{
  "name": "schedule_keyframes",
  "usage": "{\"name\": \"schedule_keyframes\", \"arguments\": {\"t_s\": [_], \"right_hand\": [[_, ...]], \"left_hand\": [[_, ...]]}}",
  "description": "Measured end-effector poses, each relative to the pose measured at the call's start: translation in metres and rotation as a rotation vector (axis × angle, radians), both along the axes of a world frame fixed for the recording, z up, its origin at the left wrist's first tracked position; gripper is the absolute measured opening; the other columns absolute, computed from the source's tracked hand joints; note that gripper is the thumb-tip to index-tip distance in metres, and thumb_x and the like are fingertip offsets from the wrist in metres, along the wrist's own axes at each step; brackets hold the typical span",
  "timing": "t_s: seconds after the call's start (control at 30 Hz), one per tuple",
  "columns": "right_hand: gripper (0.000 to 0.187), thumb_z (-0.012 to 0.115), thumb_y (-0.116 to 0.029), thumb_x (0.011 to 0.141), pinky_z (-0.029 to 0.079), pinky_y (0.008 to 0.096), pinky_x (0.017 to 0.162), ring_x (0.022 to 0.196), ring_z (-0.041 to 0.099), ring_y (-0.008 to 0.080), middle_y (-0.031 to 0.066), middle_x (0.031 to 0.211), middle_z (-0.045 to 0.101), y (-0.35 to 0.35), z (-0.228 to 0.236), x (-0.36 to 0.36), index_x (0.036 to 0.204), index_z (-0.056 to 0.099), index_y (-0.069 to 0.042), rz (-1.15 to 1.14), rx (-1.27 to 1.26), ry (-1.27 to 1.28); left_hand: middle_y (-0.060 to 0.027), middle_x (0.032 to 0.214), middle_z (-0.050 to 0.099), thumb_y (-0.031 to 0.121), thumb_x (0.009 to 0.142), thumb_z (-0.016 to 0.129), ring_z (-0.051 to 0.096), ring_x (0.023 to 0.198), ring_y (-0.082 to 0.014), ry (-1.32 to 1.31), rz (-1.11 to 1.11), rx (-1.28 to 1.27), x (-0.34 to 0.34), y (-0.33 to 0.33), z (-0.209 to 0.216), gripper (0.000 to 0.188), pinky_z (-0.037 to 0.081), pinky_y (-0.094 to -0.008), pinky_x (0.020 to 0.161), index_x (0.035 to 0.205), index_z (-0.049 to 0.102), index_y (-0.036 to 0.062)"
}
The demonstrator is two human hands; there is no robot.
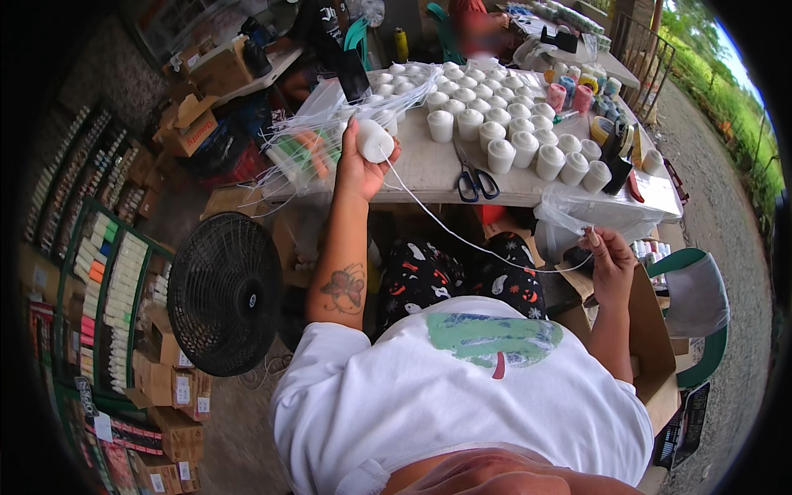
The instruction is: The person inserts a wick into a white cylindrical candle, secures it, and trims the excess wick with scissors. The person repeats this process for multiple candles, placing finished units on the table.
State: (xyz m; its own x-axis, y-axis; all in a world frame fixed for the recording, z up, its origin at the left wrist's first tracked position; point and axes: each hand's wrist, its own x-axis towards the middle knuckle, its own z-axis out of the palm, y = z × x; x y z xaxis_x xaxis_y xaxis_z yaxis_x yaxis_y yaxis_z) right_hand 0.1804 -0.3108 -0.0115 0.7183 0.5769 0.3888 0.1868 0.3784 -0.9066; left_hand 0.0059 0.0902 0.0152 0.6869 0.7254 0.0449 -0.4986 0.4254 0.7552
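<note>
Raised over the table's front edge, my left hand (360, 169) is closed round a white cylinder (376, 143), its flat end turned toward me. From the middle of that end a white cord (462, 239) sags in a long curve to the right. My right hand (609, 252), held off the table at the right, is closed with fingertips pinched on the cord's far part. On the table (396, 191), several similar white cylinders with peaked tops (501, 155) stand upright in rows. Dark-handled scissors (478, 183) lie in front of them. Loose white strands (305, 132) spread beyond my left hand.
A black fan (225, 294) stands at my left, near shelves of coloured goods (103, 276) and stacked cartons (177, 433). Clear plastic (569, 210) hangs off the table's right front. An open carton (652, 330) and green chair (709, 355) are right. Other people are across the table.
</note>
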Motion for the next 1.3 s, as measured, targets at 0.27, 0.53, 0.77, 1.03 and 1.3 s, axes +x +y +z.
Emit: {"name": "schedule_keyframes", "arguments": {"t_s": [0.27,0.53,0.77,1.03,1.3], "right_hand": [[0.015,0.06,-0.005,0.092,0.046,0.0232,0.081,0.087,0.059,0.0104,0.0036,0.093,0.064,0.006,0.008,-0.007,0.104,0.063,0.003,0.05,-0.138,-0.035],[0.01,0.055,-0.007,0.095,0.045,0.0249,0.083,0.088,0.06,0.0111,0.005,0.091,0.064,0.006,0.008,-0.007,0.101,0.056,0.001,0.05,-0.106,-0.054],[0.01,0.052,-0.009,0.097,0.046,0.0253,0.084,0.09,0.061,0.0124,0.0063,0.093,0.064,0.01,0.014,-0.014,0.102,0.053,0.0,0.117,-0.1,-0.1],[0.019,0.051,-0.011,0.098,0.046,0.0244,0.084,0.092,0.062,0.0112,0.0058,0.095,0.065,0.016,0.01,-0.028,0.112,0.054,0.001,0.199,-0.21,-0.091],[0.015,0.053,-0.009,0.097,0.046,0.0254,0.084,0.093,0.062,0.011,0.0063,0.096,0.066,0.015,0.003,-0.026,0.106,0.056,0.002,0.334,-0.223,-0.065]], "left_hand": [[-0.0107,0.106,0.061,0.047,0.079,0.07,0.063,0.092,-0.026,0.174,0.207,0.156,0.0,0.01,-0.005,0.057,0.053,-0.0386,0.076,0.117,0.052,0.0083],[-0.0155,0.112,0.06,0.029,0.067,0.085,0.059,0.099,-0.0239,0.667,0.483,1.048,0.026,0.05,-0.058,0.069,0.047,-0.0348,0.087,0.12,0.05,0.001],[-0.0239,0.126,0.05,0.04,0.069,0.082,0.051,0.113,-0.0353,0.787,0.599,0.967,0.038,0.085,-0.115,0.087,0.042,-0.0409,0.096,0.132,0.038,-0.0003],[-0.0308,0.135,0.039,0.045,0.064,0.083,0.04,0.126,-0.0409,0.995,0.665,0.993,0.025,0.054,-0.104,0.109,0.035,-0.0425,0.104,0.137,0.024,-0.011],[-0.0256,0.126,0.049,0.032,0.064,0.083,0.055,0.11,-0.0369,0.911,0.55,0.885,0.038,0.061,-0.097,0.083,0.046,-0.0426,0.09,0.127,0.039,0.0002]]}}
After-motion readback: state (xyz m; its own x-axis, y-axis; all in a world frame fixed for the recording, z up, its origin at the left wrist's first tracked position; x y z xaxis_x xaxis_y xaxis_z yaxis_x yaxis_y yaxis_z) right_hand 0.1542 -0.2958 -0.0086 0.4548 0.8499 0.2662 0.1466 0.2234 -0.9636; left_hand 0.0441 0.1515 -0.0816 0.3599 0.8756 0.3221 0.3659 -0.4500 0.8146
